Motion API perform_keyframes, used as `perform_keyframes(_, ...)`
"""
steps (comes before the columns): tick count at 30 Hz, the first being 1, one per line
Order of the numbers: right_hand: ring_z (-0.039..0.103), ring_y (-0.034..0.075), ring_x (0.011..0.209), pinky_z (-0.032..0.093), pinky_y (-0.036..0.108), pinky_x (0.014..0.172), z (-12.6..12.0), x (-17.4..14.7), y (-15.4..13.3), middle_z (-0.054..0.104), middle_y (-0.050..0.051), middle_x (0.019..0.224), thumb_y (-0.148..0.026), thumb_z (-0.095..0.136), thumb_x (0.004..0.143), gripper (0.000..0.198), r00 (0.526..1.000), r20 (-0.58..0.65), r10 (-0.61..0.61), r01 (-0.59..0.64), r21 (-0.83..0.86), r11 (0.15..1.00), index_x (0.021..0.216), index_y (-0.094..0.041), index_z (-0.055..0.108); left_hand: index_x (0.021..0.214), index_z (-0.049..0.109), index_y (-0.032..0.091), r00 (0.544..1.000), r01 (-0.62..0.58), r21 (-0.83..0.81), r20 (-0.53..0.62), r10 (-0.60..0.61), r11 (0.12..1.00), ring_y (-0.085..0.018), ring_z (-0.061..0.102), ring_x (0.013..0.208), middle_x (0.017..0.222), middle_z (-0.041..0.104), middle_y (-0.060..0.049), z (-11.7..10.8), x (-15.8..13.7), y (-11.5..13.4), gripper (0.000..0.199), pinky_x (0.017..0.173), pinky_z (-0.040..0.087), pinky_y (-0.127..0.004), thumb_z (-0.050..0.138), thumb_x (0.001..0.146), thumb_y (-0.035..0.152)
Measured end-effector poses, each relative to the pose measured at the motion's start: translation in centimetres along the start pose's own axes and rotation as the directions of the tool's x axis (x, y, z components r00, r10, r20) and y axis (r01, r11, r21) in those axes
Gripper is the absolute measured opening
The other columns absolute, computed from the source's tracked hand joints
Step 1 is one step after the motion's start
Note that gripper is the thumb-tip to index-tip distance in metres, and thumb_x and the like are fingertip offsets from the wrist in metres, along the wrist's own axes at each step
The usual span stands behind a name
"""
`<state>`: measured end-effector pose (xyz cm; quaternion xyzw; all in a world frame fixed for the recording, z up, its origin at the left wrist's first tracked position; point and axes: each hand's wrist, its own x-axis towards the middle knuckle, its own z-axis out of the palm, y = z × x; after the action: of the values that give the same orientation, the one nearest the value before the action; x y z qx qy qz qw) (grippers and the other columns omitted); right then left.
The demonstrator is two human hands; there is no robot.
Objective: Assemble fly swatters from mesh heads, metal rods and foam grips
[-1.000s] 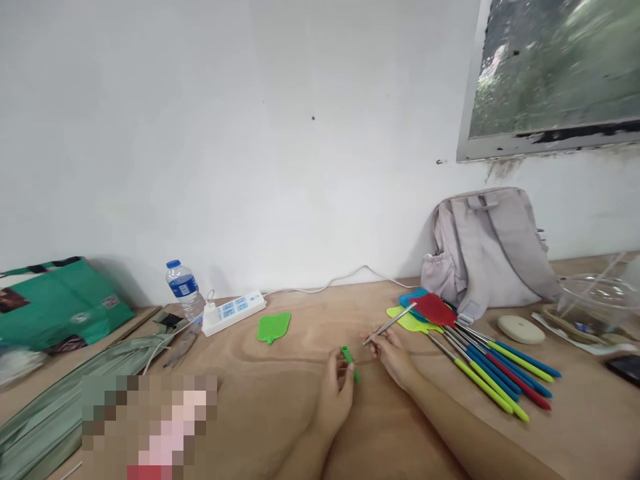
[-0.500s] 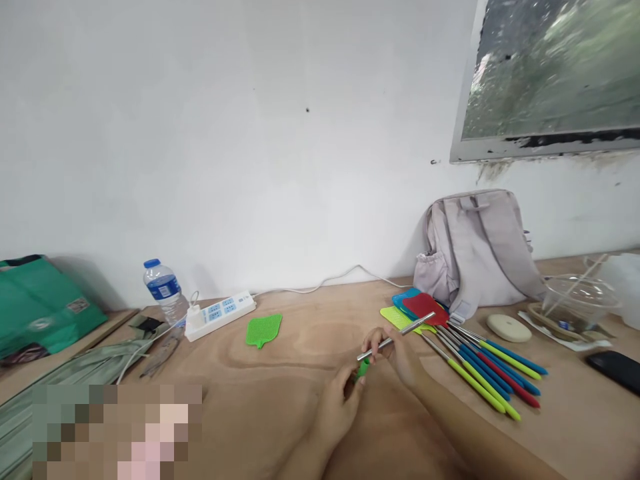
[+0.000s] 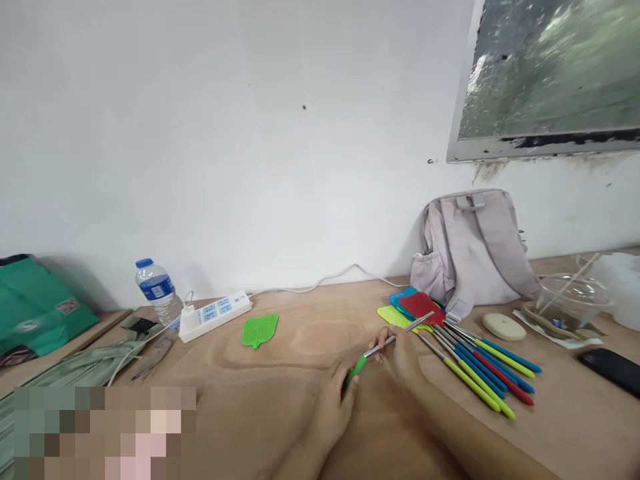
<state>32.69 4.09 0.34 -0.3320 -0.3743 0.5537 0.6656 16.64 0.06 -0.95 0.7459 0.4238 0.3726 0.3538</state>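
My left hand (image 3: 334,403) is closed around a green handle grip (image 3: 357,367); its lower part is hidden in my palm. A metal rod (image 3: 419,321) runs up and to the right from the grip's upper end. My right hand (image 3: 395,350) pinches this rod near its middle. To the left lies a loose green fly swatter head (image 3: 260,330), flat on the table. Right of my hands is a pile of fly swatters, with a red head (image 3: 423,308) on top and yellow, blue and red handles (image 3: 473,385) fanned towards me.
A white power strip (image 3: 216,316) and a water bottle (image 3: 159,291) stand at left, near a green bag (image 3: 43,307). Against the wall leans a grey backpack (image 3: 473,253). Further right are a round cream case (image 3: 503,327), a clear plastic bowl (image 3: 573,300) and a black phone (image 3: 613,372).
The metal rod's lower end, beside the green grip's mouth earlier, now sits in line with it, seated in its top. More of the grip shows above my left hand. The view shifted slightly.
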Motion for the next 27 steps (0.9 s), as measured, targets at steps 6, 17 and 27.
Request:
perform_keyframes(6, 0.043, 0.01, 0.032, 0.03, 0.021, 0.032, -0.4, 0.6, 0.7, 0.057, 0.002, 0.044, -0.044, 0.045, 0.066, 0.033, 0.995, -0.014, 0.099, -0.1, -0.02, 0.995, 0.044, -0.018, 0.049, 0.109, 0.058, 0.02, 0.997, -0.023, 0.073, -0.068, 0.028, 0.997, -0.022, 0.05, 0.105, 0.108, 0.058, -0.01, -0.3, -0.1, 0.0, 0.032, 0.094, 0.038, -0.038, 0.04, 0.086, 0.034)
perform_keyframes(17, 0.05, 0.012, 0.041, 0.033, 0.021, 0.036, 0.6, -0.8, 4.2, 0.059, 0.0, 0.052, -0.047, 0.044, 0.064, 0.03, 0.944, 0.101, 0.313, -0.31, -0.046, 0.95, 0.056, -0.019, 0.052, 0.108, 0.058, 0.022, 0.995, -0.08, 0.092, -0.05, 0.084, 0.993, -0.019, 0.056, 0.098, 0.101, 0.064, -0.007, -0.1, -0.5, 0.4, 0.031, 0.087, 0.044, -0.032, 0.038, 0.087, 0.031)
perform_keyframes(27, 0.054, 0.012, 0.054, 0.042, 0.024, 0.053, 0.8, -0.2, 4.3, 0.057, -0.002, 0.055, -0.026, 0.059, 0.062, 0.009, 0.965, 0.087, 0.248, -0.261, 0.197, 0.945, 0.061, -0.018, 0.054, 0.108, 0.057, 0.018, 0.996, 0.036, 0.043, -0.089, -0.032, 0.998, -0.02, 0.058, 0.098, 0.105, 0.064, -0.009, 0.3, -0.4, -0.1, 0.033, 0.086, 0.045, -0.033, 0.037, 0.085, 0.032)
